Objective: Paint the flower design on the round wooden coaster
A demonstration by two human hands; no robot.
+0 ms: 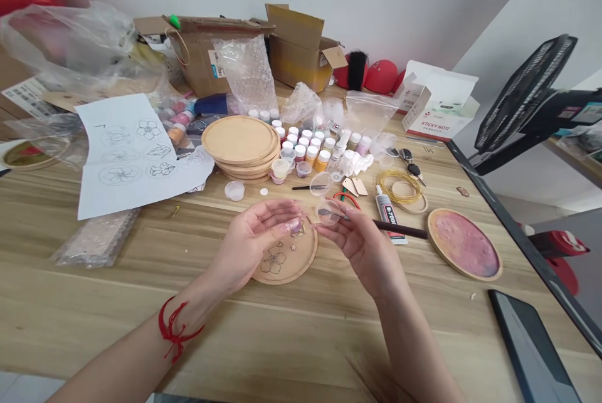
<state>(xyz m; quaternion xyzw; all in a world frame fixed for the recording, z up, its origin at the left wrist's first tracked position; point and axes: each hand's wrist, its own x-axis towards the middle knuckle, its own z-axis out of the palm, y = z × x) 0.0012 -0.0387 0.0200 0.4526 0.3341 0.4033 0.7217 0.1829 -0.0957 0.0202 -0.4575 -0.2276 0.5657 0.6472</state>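
Observation:
My left hand (pixel 258 237) is curled, thumb close to the fingertips; a small purplish spot shows at the thumb, and I cannot make out what it pinches. My right hand (pixel 364 240) is closed on a palette knife with a dark handle (pixel 402 229), its narrow metal end pointing left. A small clear round piece (pixel 329 212) shows at the fingertips of this hand, overlapping the metal end. Beneath both hands lies a round wooden tray (pixel 285 274) with flower outlines drawn on it, partly hidden by my left hand. Several tiny pieces lie on its surface.
Behind the hands stand several paint jars (pixel 313 151) and stacked wooden trays (pixel 241 140). A drawing sheet (pixel 110 183) lies left. To the right are a glue tube (pixel 386 209), a pink-coated tray (pixel 465 241), a phone (pixel 529 340) and a fan (pixel 527 93).

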